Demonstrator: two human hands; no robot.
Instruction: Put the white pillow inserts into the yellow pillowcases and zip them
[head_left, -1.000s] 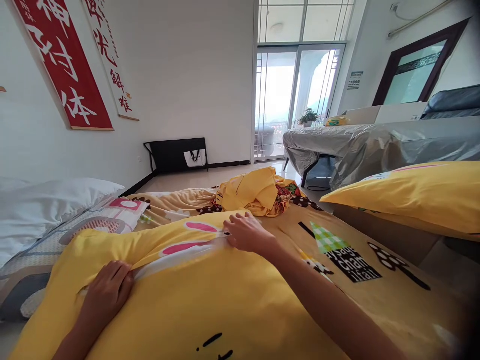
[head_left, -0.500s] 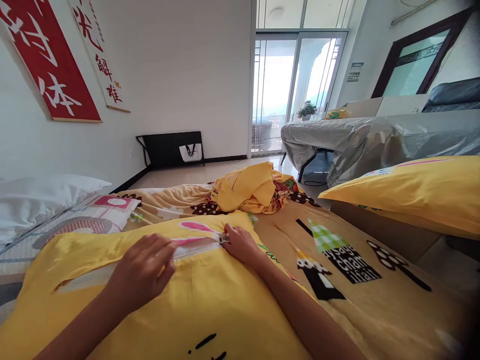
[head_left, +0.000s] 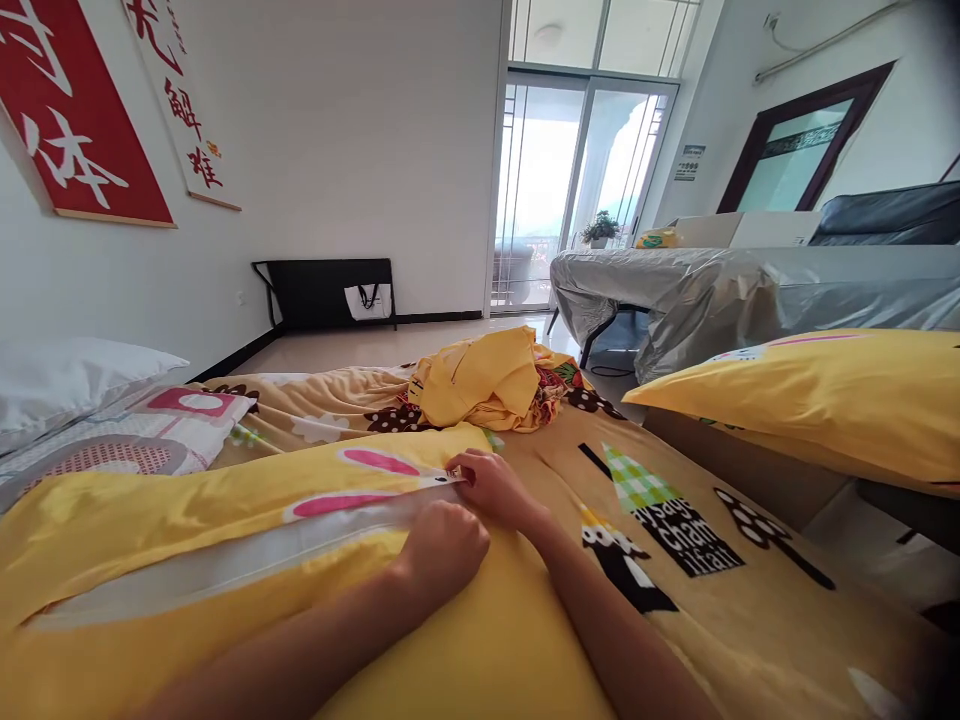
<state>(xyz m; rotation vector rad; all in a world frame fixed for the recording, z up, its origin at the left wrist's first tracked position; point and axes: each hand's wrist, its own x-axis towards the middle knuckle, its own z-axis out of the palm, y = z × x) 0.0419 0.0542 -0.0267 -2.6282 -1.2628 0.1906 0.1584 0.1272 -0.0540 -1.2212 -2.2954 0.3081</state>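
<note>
Across the patterned yellow bedspread (head_left: 697, 600), soft and printed with cartoon shapes and lettering, lies the plump yellow pillow (head_left: 225, 600) in the foreground, its smooth cotton case gaping along a long slit that shows the white inner pillow (head_left: 225, 565). Since half a second ago the left hand (head_left: 442, 548) has slid rightward along that opening and now sits curled on the case just beside the right hand (head_left: 491, 485). The right hand stays at the slit's far end, fingertips pinched on the small zipper pull (head_left: 450, 478). A crumpled yellow cloth (head_left: 480, 380) heaps beyond them.
</note>
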